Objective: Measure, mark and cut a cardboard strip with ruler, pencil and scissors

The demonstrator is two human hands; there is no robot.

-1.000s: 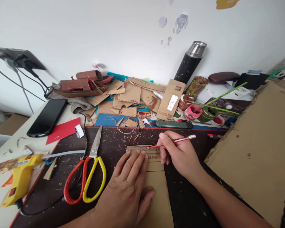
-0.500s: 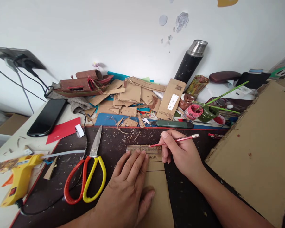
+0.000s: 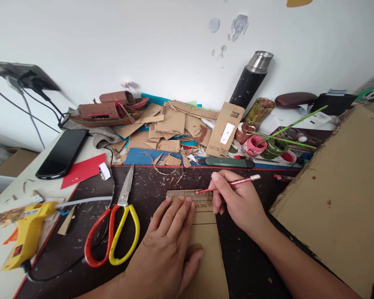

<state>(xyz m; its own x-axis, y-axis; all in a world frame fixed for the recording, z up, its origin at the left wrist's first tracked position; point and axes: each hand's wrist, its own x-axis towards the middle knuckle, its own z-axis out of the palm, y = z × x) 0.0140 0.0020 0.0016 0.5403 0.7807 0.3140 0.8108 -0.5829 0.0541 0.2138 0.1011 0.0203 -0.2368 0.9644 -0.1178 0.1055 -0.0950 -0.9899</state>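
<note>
My left hand (image 3: 171, 241) lies flat on a printed cardboard strip (image 3: 207, 245), its fingers spread a little and their tips near the strip's far edge. Across that far end lies a narrow brownish, see-through piece (image 3: 176, 194), with print showing at it. My right hand (image 3: 237, 203) holds a red pencil (image 3: 237, 182) between thumb and fingers. The pencil's tip rests at the narrow piece, just right of my left fingertips. Scissors (image 3: 124, 203) with one red and one yellow handle lie left of my left hand.
On the left are a yellow glue gun (image 3: 29, 228) and a phone (image 3: 62, 153). Cardboard scraps (image 3: 171, 120), a model boat (image 3: 106, 112) and a green cutter (image 3: 229, 162) lie behind. Paint jars (image 3: 254, 146), a flask (image 3: 249, 83) and a large cardboard sheet (image 3: 339, 195) are right.
The pencil tip has shifted very slightly to the right along the narrow piece. My left hand stays in place on the cardboard.
</note>
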